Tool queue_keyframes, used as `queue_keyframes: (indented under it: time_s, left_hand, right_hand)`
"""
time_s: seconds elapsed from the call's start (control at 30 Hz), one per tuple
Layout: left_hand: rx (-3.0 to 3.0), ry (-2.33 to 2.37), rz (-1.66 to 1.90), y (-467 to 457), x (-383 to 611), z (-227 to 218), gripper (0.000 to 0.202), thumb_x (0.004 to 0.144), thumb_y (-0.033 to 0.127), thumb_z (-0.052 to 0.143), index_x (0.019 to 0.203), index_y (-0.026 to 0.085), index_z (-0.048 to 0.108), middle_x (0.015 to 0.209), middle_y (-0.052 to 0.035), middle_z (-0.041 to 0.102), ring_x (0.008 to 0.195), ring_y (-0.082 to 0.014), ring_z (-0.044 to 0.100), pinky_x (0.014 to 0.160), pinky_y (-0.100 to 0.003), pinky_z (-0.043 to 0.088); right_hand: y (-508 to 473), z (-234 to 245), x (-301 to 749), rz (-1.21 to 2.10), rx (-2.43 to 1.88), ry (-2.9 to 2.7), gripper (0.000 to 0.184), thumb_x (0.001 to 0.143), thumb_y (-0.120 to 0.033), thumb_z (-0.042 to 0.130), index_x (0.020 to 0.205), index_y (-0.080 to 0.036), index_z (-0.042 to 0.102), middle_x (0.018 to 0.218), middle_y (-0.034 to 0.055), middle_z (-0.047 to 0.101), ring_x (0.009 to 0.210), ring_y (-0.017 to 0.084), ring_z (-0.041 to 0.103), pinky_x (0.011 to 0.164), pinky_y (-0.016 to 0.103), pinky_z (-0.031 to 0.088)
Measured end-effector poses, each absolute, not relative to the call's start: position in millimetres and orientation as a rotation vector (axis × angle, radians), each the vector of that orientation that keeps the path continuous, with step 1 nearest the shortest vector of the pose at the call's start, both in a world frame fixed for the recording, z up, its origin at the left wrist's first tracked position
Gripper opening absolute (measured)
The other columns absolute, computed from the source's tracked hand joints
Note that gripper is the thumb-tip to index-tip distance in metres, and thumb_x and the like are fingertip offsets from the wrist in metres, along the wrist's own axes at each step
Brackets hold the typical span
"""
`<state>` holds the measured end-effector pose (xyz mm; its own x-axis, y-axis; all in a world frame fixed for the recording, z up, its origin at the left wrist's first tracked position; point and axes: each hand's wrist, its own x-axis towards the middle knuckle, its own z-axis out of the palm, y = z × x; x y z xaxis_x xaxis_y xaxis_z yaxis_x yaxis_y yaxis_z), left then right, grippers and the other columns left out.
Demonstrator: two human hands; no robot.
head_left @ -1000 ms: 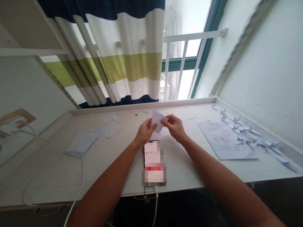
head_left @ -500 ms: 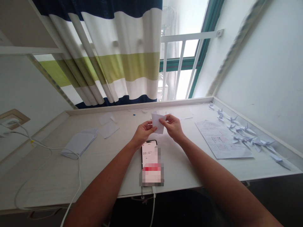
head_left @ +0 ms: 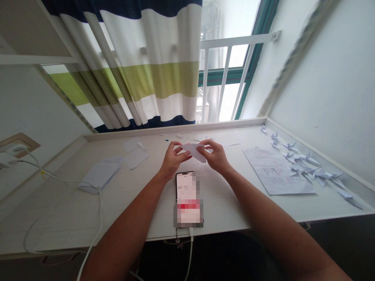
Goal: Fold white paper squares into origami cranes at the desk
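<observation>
A small folded sheet of white paper (head_left: 195,151) is held up above the desk between my two hands. My left hand (head_left: 175,157) pinches its left side between thumb and fingers. On the right side, my right hand (head_left: 214,155) grips it with the thumb pressed on the near face. The paper is tilted and tapers toward its left end; its far side is hidden. Just below the hands lies a phone (head_left: 185,187) with a timer on its screen, partly pixelated.
Several folded paper cranes (head_left: 307,169) line the desk's right edge, beside a printed sheet (head_left: 275,173). To the left lie a paper stack (head_left: 99,175) and loose paper pieces (head_left: 136,156). A white cable (head_left: 100,218) crosses the left side. A curtain (head_left: 164,78) hangs behind the desk.
The paper has turned from an upright, squarish shape facing me to a tilted, tapering one. My left hand has shifted slightly left and up along it. Both hands still hold it.
</observation>
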<state>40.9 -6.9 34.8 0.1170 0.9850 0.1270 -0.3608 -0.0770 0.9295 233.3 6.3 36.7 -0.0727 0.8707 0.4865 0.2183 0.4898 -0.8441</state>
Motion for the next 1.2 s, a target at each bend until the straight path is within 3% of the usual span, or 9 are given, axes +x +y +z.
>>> queue_keyframes:
  time_s: [0.37,0.57,0.73,0.87,0.97,1.07,1.2]
  left_hand:
    - [1.034,0.837,1.323,-6.2,43.2,32.0,0.056,0.067,0.034,0.096,0.082,0.020,0.044,0.082,0.0012,0.072,0.087,-0.0193,0.076,0.102,-0.054,0.060]
    - [1.017,0.839,1.325,-6.1,43.4,31.0,0.056,0.068,0.035,0.096,0.081,0.021,0.044,0.072,0.0048,0.068,0.080,-0.0174,0.076,0.100,-0.052,0.061]
    - [0.933,0.815,1.407,-4.5,42.7,34.0,0.058,0.069,0.036,0.095,0.080,0.022,0.039,0.081,0.0023,0.074,0.085,-0.0177,0.077,0.103,-0.050,0.059]
    - [0.887,0.745,1.463,-3.0,42.0,36.1,0.056,0.070,0.031,0.094,0.082,0.022,0.040,0.088,0.0014,0.077,0.094,-0.0184,0.078,0.107,-0.047,0.057]
    - [0.900,0.764,1.479,-3.8,43.5,35.7,0.053,0.069,0.030,0.095,0.094,0.023,0.048,0.089,0.0009,0.079,0.093,-0.0195,0.079,0.104,-0.048,0.059]
    - [0.972,0.826,1.441,-5.7,45.8,34.5,0.056,0.069,0.032,0.095,0.110,0.020,0.058,0.096,-0.0049,0.081,0.091,-0.0226,0.080,0.100,-0.050,0.060]
    - [1.062,0.848,1.360,-7.4,46.8,32.3,0.051,0.072,0.036,0.094,0.111,0.014,0.069,0.103,-0.0111,0.082,0.092,-0.0257,0.081,0.100,-0.049,0.060]
  right_hand:
    - [10.8,26.6,227.0,0.906,-0.928,-1.454,0.040,0.083,-0.060,0.078,0.086,-0.023,0.063,0.092,0.0053,0.072,0.093,0.025,0.067,0.081,0.040,0.059]
    - [9.6,27.9,228.3,0.963,-0.967,-1.439,0.044,0.083,-0.063,0.077,0.086,-0.023,0.059,0.084,0.0044,0.072,0.078,0.022,0.066,0.071,0.038,0.056]
    - [8.2,32.6,231.6,1.117,-0.994,-1.365,0.049,0.078,-0.058,0.085,0.103,-0.022,0.061,0.095,0.0076,0.080,0.084,0.024,0.074,0.076,0.040,0.059]
    - [7.4,37.1,232.3,1.246,-0.960,-1.332,0.052,0.074,-0.057,0.088,0.103,-0.021,0.065,0.092,0.0084,0.080,0.080,0.023,0.075,0.073,0.039,0.060]
    - [8.0,36.9,231.0,1.197,-0.902,-1.305,0.048,0.074,-0.055,0.089,0.099,-0.020,0.067,0.089,0.0063,0.079,0.078,0.021,0.074,0.074,0.038,0.060]
    - [10.6,33.9,229.9,1.128,-0.868,-1.256,0.045,0.072,-0.051,0.091,0.095,-0.020,0.067,0.083,0.0036,0.077,0.074,0.018,0.071,0.071,0.035,0.058]
    - [14.8,29.3,229.5,1.084,-0.843,-1.208,0.047,0.071,-0.054,0.091,0.094,-0.021,0.067,0.083,0.0017,0.075,0.073,0.017,0.068,0.067,0.032,0.056]
